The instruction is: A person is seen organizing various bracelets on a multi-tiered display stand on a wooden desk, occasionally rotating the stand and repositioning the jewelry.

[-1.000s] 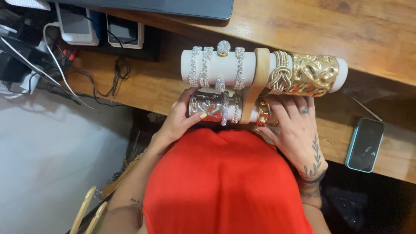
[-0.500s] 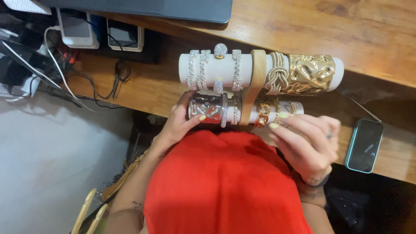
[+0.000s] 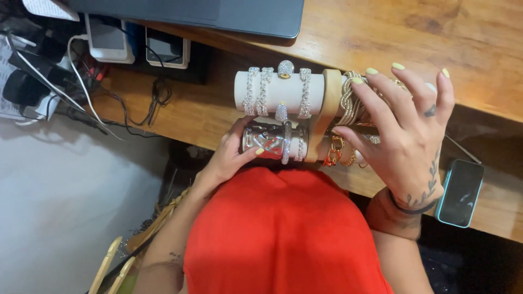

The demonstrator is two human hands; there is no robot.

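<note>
A wooden bracelet stand [image 3: 321,114] carries two white rolls at the desk's front edge. The upper roll [image 3: 278,90] holds sparkling silver bracelets on its left half and gold bracelets [image 3: 348,100] on its right. My right hand [image 3: 406,141] wraps over those gold bracelets, fingers spread on top and thumb underneath, hiding most of them. My left hand [image 3: 231,158] grips the left end of the lower roll, thumb on a wide silver cuff [image 3: 264,139]. More gold chain bracelets [image 3: 338,155] sit on the lower roll beside the upright.
A wooden desk [image 3: 436,32] runs across the top right, with a dark laptop [image 3: 218,11] at the far edge. A teal-cased phone [image 3: 460,193] lies at the right. Two devices [image 3: 106,41] and tangled cables [image 3: 81,92] sit at the upper left.
My right hand has risen from the lower roll's right end to the upper roll and now covers the gold bracelets. My left hand has stayed on the silver cuff.
</note>
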